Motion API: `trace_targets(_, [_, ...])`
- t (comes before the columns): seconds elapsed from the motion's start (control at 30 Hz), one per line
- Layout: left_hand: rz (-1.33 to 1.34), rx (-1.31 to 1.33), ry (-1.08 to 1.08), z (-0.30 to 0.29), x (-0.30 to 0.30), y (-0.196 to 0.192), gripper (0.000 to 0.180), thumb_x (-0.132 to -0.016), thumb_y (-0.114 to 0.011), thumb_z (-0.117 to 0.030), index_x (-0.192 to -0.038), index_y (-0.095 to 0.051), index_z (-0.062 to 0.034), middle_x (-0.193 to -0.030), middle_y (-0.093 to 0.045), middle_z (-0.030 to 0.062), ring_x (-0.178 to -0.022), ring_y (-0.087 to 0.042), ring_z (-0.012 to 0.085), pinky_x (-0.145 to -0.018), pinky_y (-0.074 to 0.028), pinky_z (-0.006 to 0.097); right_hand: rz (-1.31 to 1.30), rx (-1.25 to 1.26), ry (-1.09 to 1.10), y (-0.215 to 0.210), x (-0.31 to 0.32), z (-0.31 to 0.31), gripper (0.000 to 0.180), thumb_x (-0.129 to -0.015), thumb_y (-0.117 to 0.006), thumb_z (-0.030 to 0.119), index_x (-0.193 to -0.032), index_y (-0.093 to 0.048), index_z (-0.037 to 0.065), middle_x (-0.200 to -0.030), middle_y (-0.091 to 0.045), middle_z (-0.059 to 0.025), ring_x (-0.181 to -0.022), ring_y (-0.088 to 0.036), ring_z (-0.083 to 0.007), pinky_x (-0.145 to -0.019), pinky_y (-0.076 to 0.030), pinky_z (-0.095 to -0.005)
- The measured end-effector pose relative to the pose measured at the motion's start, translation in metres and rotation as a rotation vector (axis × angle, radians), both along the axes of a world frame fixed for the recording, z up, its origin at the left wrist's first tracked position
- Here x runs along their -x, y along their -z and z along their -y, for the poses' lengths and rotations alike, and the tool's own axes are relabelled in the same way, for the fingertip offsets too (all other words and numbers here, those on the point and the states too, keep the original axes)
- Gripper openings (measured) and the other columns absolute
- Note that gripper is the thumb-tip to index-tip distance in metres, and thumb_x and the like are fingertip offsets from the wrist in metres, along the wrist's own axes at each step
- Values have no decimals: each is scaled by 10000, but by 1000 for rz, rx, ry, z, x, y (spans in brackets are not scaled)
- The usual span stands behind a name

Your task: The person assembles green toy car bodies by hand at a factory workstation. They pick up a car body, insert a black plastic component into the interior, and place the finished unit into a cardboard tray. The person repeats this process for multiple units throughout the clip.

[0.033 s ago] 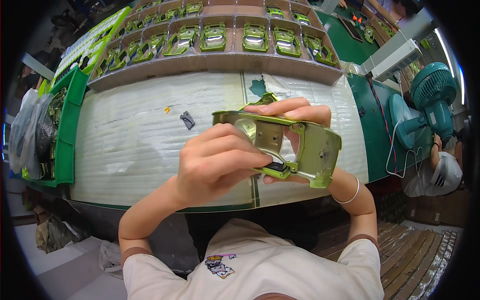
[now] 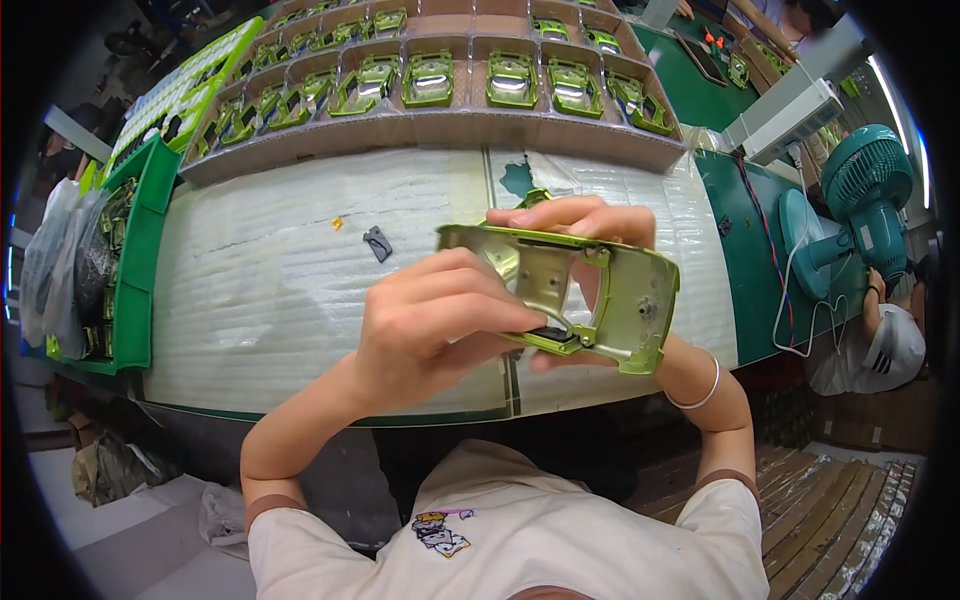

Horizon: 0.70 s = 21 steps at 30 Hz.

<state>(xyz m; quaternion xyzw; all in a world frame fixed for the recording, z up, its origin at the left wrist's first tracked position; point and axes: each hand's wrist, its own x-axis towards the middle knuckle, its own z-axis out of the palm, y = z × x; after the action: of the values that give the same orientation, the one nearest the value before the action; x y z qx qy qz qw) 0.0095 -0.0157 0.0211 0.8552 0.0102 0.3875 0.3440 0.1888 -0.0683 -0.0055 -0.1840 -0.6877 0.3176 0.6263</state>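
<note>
A lime-green toy car body shell (image 2: 640,300), tilted on its side with its hollow inside facing me, is held above the table. My right hand (image 2: 590,218) grips it from behind, closed, with the fingers over its upper edge and the thumb below. My left hand (image 2: 425,320) is closed at the shell's lower opening, its fingertips pressing on a small black plastic piece (image 2: 556,334) against the inner edge. The left fingers partly hide the shell's left end. A loose dark grey plastic part (image 2: 377,243) and a tiny orange piece (image 2: 337,223) lie on the table beyond my left hand.
White foam sheeting (image 2: 260,290) covers the table. Along the back stands a divided cardboard tray (image 2: 440,125) with several green shells. A green crate (image 2: 150,250) with bagged parts is at left; a teal fan (image 2: 868,190) and a person's arm (image 2: 873,300) are at right.
The shell's left end has shifted slightly right and down, and the shell has turned a little. My left fingers stay on the black piece; the right grip is unchanged.
</note>
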Motion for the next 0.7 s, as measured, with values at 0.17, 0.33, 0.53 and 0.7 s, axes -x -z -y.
trace_targets(0.17, [-76,1298,413,2,0,-2,379,-765,-658,-11,-1103,-486,-24,-852,-635,67,-768,-606,140,-709,-480,274,-481,469,-341,-12,-23,-3,522,-896,-465,410,-1272,-341,70,-1232,-464,-163,-1203,-408,-282,-1004,-303,-431])
trace_targets(0.33, [-16,1519,613,1,-9,17,548,-783,-654,-84,-1211,-313,-60,-918,-610,87,-796,-583,134,-736,-452,264,-4,212,-131,-1,-10,-11,473,-690,-734,174,-1110,-550,61,-1134,-553,-88,-1138,-474,-246,-947,-377,-393])
trace_targets(0.53, [-85,1369,492,0,-7,20,541,-816,-634,-166,-1238,-327,-24,-1080,-552,92,-914,-558,145,-800,-439,277,102,-6,77,-3,-13,-5,209,-646,-751,78,-832,-655,73,-790,-656,-7,-881,-588,-197,-921,-389,-392])
trace_targets(0.7, [-34,412,268,2,-7,3,687,-680,-773,-256,-1203,-411,4,-1111,-544,123,-1063,-525,190,-887,-408,284,22,-21,214,-7,-19,2,181,-681,-735,102,-806,-605,93,-823,-643,-20,-841,-584,-175,-916,-381,-393])
